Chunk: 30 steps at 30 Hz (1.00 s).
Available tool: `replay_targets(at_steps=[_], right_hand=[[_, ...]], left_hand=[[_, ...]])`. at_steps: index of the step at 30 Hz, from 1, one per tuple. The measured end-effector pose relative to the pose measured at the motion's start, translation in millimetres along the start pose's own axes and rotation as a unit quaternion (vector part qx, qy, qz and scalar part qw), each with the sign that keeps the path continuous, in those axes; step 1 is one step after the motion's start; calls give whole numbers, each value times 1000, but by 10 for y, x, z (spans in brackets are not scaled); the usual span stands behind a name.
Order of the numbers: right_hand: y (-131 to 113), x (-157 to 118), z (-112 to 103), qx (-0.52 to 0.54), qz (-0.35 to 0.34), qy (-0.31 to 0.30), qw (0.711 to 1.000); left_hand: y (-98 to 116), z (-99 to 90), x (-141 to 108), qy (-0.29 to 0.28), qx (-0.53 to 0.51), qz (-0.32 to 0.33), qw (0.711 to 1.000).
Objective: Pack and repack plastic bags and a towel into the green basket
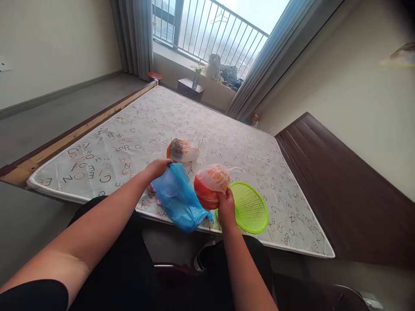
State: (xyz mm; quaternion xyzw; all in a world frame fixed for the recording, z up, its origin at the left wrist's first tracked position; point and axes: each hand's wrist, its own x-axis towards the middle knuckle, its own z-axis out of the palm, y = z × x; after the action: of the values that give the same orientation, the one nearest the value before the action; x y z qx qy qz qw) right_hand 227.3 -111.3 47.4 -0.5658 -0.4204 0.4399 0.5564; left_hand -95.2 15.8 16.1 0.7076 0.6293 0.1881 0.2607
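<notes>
My left hand [159,167] is closed on the top edge of a blue plastic bag [181,201], which hangs over the front edge of the mattress. In my right hand [226,203] is a tied-up bundle in red and clear plastic with orange print [211,185], held beside the blue bag. Behind the blue bag, a white and orange plastic bag [182,151] rests on the mattress. A bright green basket [251,209] lies tipped on its side to the right of my right hand. Something pink shows partly at the blue bag's left side.
The lettered mattress [129,134] lies in a wooden bed frame [81,129], with a dark headboard [343,190] at the right. Beyond the bed are a small nightstand [190,88], bags on the windowsill [213,67] and grey curtains. Below me, my legs are at the bed's edge.
</notes>
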Motion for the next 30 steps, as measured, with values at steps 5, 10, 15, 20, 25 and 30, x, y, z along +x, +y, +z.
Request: replay_targets(at_steps=[5,10,15,20,25,30], right_hand=[[636,139,27,-93,13,-28,995],[909,162,121,-268,38,-104,957],[727,-6,214,-405,60,-269,872],[490,-151,294,-463,32,-360,809],[513,-335,356,-498,39,-519,693],[583,-479,523,-495,20,-571,655]], left_hand=[[-16,98,37,41,-20,-4,999],[-47,178,76,111,-3,-5,994],[3,301,89,142,66,10,988],[115,536,27,95,120,37,988],[153,726,-31,-38,185,-35,981],[83,765,-1,-90,220,-71,969]])
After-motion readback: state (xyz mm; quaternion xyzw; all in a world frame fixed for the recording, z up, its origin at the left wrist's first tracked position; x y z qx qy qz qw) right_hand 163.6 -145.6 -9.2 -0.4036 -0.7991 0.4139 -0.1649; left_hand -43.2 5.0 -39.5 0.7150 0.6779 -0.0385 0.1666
